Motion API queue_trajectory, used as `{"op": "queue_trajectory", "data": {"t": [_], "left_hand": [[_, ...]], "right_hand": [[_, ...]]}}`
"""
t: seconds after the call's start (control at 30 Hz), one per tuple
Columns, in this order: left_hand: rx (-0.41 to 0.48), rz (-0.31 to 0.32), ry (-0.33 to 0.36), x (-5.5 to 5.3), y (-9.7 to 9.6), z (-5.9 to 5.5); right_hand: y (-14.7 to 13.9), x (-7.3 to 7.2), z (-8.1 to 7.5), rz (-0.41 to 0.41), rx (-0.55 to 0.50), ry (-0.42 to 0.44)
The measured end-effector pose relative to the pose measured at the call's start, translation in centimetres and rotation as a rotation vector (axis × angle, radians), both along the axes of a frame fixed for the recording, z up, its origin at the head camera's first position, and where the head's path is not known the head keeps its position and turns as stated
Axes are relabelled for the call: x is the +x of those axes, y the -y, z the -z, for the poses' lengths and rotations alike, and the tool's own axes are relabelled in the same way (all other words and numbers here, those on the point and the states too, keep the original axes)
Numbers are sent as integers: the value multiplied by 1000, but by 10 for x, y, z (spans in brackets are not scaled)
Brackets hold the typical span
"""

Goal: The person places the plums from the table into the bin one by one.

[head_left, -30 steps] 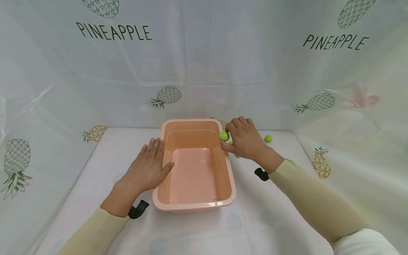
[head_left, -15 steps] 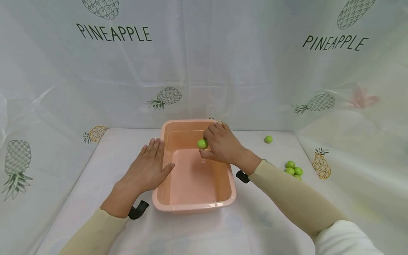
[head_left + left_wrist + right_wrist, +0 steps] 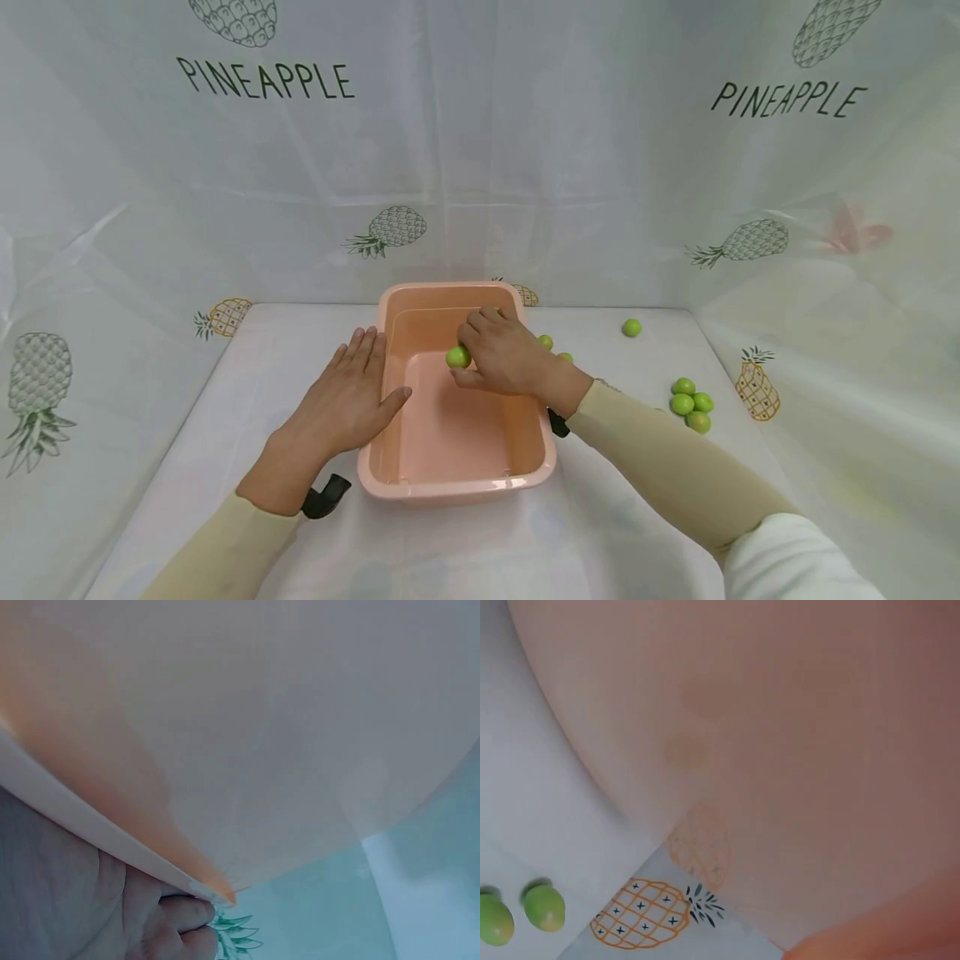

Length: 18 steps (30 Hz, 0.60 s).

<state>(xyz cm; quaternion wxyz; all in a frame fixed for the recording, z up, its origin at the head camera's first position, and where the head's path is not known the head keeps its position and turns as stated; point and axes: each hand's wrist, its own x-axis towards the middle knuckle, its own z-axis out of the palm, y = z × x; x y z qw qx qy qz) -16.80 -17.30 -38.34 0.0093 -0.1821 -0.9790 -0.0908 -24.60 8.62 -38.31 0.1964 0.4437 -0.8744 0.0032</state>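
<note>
Where a pale pineapple-print curtain closes off the rear and sides, a white-covered table fills the lower half of the head view. Clock reference: centre of tub, 12 at far side.

Tub: peach, rectangular, upright on table.

Left hand: at 9 o'clock, fingers straight and together against the tub's outer wall, thumb over the rim.

Right hand: reaches over the rim from 3 o'clock; thumb and fingers curled, gripping one green fruit. Held fruit is inside the tub's opening, just toward 12 from centre; cannot tell whether it touches the tub.

Other fruit on table: cluster of four at 3 o'clock, well apart from tub; two partly hidden pieces near 2, by the right wrist; single piece between 2 and 3.
</note>
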Motion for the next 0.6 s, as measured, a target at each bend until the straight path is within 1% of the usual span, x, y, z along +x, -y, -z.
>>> {"op": "queue_trajectory", "data": {"t": [0.17,0.3,0.6], "left_hand": [[8,-3,10,-1,0,1],[12,-4,14,-1,-1,1],[6,-5,9,-1,-1,1]], "right_hand": [[5,0,3,0,3,28],[8,-2,6,12,17,29],[9,-4,11,15,19,-4]]}}
